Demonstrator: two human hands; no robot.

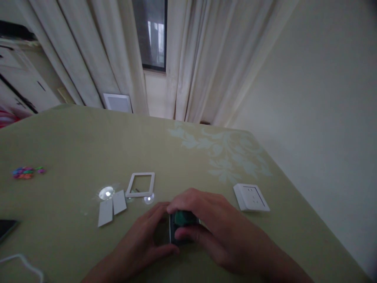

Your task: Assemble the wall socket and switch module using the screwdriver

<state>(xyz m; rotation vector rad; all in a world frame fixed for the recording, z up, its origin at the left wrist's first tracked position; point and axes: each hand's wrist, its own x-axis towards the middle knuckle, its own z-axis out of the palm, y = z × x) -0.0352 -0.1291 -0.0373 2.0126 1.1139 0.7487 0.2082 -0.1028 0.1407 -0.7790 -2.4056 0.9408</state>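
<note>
Low in the middle of the head view, a dark, squarish piece (173, 232) with a pale left edge lies between my hands. My left hand (147, 236) curls round its left side, index finger at the far corner and thumb at the near one. From above, my right hand (210, 224) closes on a rounded green thing (183, 217) on top of that piece; it looks like a short handle, but my fingers cover most of it. A white square frame (152, 182) and two white rectangular plates (105, 213) lie to the left. On the right sits a white wall socket (252, 197).
The table has a green cloth (97, 145) with a pale leaf pattern. Shiny round spots (106, 193) show near the plates. Small coloured pieces (26, 172), a dark flat device (6, 228) and a white cable (25, 262) lie at left. A wall (330, 118) borders the right.
</note>
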